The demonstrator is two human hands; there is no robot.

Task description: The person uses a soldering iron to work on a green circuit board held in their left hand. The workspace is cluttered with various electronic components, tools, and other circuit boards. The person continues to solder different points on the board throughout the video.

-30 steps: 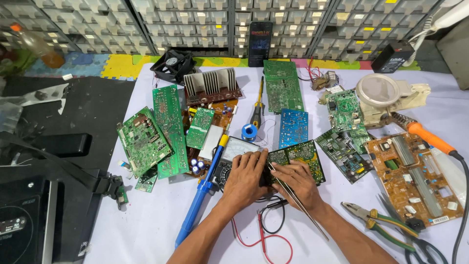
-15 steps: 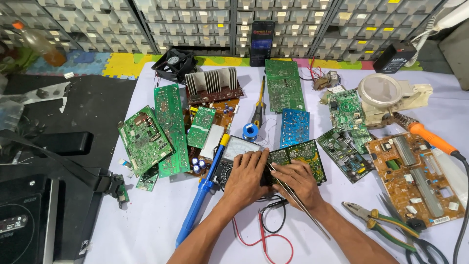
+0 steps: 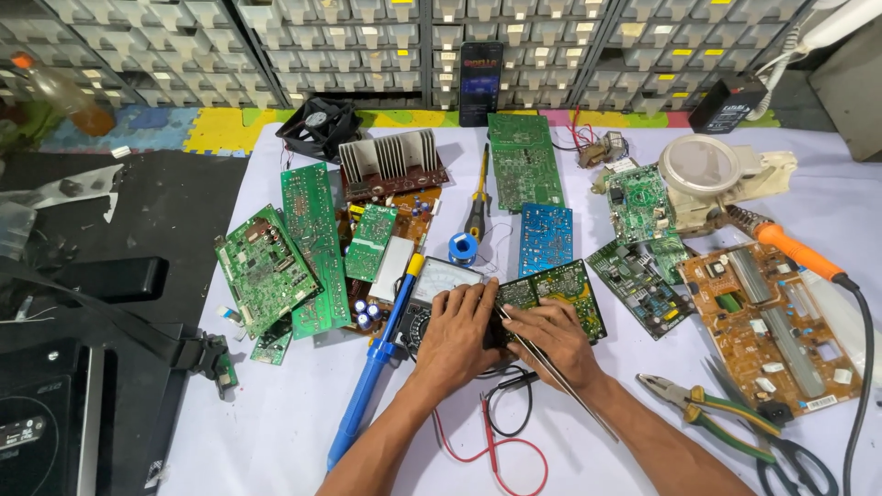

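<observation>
Both hands meet: right hand (image 3: 551, 335) pinches tweezers (image 3: 560, 377) beside green board (image 3: 556, 294); left hand (image 3: 457, 331) flat.

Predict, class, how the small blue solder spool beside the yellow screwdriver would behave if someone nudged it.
The blue solder spool looks round, so tipped onto its side it would probably roll. It appears to stand on its flat end, so a nudge likely just slides it. Wound metal wire suggests it is heavy for its size.

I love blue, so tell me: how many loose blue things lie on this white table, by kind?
Blue circuit board: 1
Blue solder spool: 1
Blue suction pump: 1
Total: 3
</observation>
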